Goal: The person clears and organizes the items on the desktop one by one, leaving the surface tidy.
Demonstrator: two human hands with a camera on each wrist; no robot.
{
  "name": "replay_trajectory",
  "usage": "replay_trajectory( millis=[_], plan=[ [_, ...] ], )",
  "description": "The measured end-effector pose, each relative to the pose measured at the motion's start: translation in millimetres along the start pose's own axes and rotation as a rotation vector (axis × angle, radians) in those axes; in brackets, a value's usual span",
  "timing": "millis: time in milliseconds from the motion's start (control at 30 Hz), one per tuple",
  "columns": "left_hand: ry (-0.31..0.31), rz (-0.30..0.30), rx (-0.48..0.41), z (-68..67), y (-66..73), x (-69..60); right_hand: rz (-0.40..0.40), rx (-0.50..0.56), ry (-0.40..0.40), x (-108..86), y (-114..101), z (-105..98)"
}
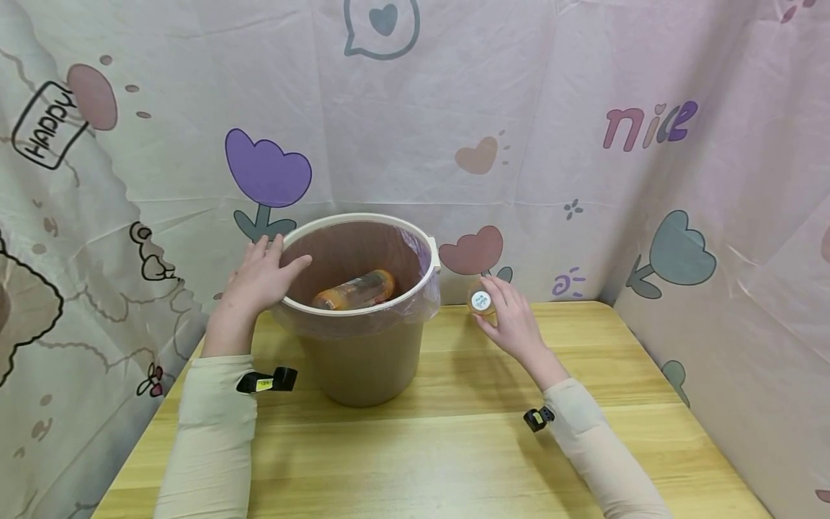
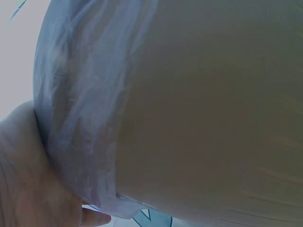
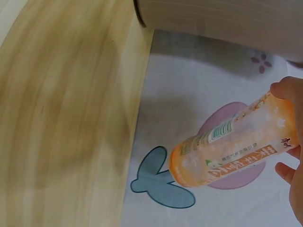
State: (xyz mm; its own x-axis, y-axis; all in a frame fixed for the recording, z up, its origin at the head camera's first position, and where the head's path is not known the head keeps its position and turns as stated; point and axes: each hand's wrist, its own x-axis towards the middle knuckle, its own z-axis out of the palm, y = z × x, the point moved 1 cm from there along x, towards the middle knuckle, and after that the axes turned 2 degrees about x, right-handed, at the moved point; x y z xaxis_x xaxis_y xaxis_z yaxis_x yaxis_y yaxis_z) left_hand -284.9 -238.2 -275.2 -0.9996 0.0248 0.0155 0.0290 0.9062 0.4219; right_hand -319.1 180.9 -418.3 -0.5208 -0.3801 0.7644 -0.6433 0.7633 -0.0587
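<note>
An orange-labelled plastic bottle (image 3: 232, 144) hangs from my right hand (image 1: 512, 317), whose fingers and thumb grip it near the cap end. From the head view its white cap (image 1: 480, 300) faces up. To its left stands a brown bin (image 1: 366, 360) with a pale rim and a thin plastic liner (image 1: 424, 297) folded over the edge. Inside the bin lies another bottle (image 1: 357, 291), tilted, with orange ends. My left hand (image 1: 259, 277) rests against the left side of the bin's rim, fingers extended and thumb over the edge. The left wrist view shows that hand (image 2: 35, 175) beside the liner.
The bin stands on a light wood table (image 1: 415, 461). A printed cloth (image 1: 402, 166) hangs right behind the table, and more cloth (image 1: 733, 288) closes off the right side. Both forearms wear pale sleeves with a small black camera at each wrist.
</note>
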Motion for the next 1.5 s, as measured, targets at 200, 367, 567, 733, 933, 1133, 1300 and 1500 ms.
replay_trajectory(
  millis=[200,367,567,733,933,1133,1300,1500],
  plan=[
    [0.008,0.001,0.002,-0.9,0.3,-0.5,-0.056,0.004,0.039,6.4,-9.1,-7.5],
    [0.011,-0.001,0.001,-1.3,0.2,-0.7,-0.087,0.006,0.051,11.5,-15.1,-14.1],
    [0.013,-0.004,0.000,-1.8,-0.5,-1.1,-0.134,-0.002,0.071,20.2,-21.3,-24.6],
    [0.020,-0.006,-0.006,-2.6,-1.5,-1.8,-0.184,-0.003,0.112,30.7,-26.3,-34.0],
    [0.017,-0.008,-0.008,-2.1,-1.4,-2.5,-0.222,0.000,0.151,40.5,-30.7,-42.9],
    [0.015,-0.007,-0.009,-0.6,0.2,-2.1,-0.257,-0.012,0.164,48.3,-36.9,-53.4],
    [0.013,-0.007,-0.001,-0.1,1.2,-2.1,-0.297,-0.013,0.187,56.1,-42.7,-61.1],
    [0.005,-0.011,0.015,-0.5,1.4,-2.6,-0.326,-0.032,0.194,68.2,-50.2,-69.8]
  ],
)
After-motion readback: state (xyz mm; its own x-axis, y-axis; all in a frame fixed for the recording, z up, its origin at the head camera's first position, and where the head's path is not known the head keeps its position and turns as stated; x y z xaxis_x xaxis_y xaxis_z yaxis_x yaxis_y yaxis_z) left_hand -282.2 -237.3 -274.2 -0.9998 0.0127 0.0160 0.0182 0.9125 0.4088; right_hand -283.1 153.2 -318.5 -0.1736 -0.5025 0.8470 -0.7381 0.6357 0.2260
